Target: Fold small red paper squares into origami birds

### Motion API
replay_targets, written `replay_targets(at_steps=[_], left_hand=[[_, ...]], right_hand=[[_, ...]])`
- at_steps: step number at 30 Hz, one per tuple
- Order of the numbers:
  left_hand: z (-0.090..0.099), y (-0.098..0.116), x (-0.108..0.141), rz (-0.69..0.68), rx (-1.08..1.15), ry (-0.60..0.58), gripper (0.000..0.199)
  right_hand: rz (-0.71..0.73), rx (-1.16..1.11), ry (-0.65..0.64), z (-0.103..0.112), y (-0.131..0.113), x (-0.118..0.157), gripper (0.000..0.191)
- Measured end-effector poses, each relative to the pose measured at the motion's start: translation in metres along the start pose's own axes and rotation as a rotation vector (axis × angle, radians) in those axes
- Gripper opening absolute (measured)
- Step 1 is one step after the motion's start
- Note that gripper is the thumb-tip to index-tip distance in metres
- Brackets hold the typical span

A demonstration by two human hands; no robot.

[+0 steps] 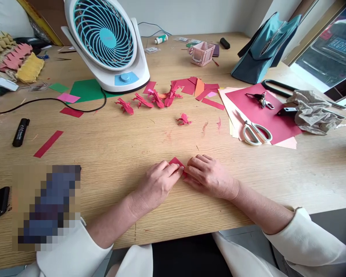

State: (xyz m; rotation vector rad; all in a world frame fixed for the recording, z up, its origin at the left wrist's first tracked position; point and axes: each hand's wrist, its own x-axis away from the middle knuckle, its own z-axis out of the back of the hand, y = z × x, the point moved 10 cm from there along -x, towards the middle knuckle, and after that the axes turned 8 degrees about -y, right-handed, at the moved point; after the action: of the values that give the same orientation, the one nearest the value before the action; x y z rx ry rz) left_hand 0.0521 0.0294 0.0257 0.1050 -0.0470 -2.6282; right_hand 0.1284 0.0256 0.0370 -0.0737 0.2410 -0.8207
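Note:
A small piece of red paper (176, 161) lies on the wooden table between my two hands, its top corner showing as a point. My left hand (157, 182) presses the paper's left side with fingers together. From the right, my right hand (209, 176) grips the paper's right edge with curled fingers, hiding much of it. Beyond my hands sits a small folded red paper figure (184, 119). Farther back, several more folded figures stand in a row, among them a larger one (172, 94).
A white fan (108, 38) stands at the back left. White-handled scissors (253, 130) rest on red sheets (236, 100) at right, near crumpled brown paper (308, 111). A black marker (21, 132) and a red strip (48, 144) lie left. A blue bag (265, 50) stands back right.

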Motion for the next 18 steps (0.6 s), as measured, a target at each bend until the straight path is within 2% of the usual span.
replay_targets(at_steps=[3,5,9,11,18], left_hand=[[-0.001,0.001,0.001,0.021,-0.002,-0.014,0.037],[0.001,0.001,0.003,0.013,0.025,0.017,0.037],[0.01,-0.006,0.002,0.018,0.156,0.12,0.023],[0.011,-0.013,-0.002,0.042,0.228,0.13,0.018],[0.007,-0.03,-0.015,0.089,0.482,0.131,0.01]], right_hand=[[-0.019,0.021,0.011,0.002,-0.001,0.0,0.02],[-0.027,0.026,0.013,0.001,-0.002,-0.001,0.017],[-0.08,0.039,0.025,0.001,-0.001,-0.001,0.014],[-0.115,0.034,0.027,0.001,0.0,-0.002,0.013],[-0.262,-0.165,-0.004,-0.005,0.014,-0.003,0.016]])
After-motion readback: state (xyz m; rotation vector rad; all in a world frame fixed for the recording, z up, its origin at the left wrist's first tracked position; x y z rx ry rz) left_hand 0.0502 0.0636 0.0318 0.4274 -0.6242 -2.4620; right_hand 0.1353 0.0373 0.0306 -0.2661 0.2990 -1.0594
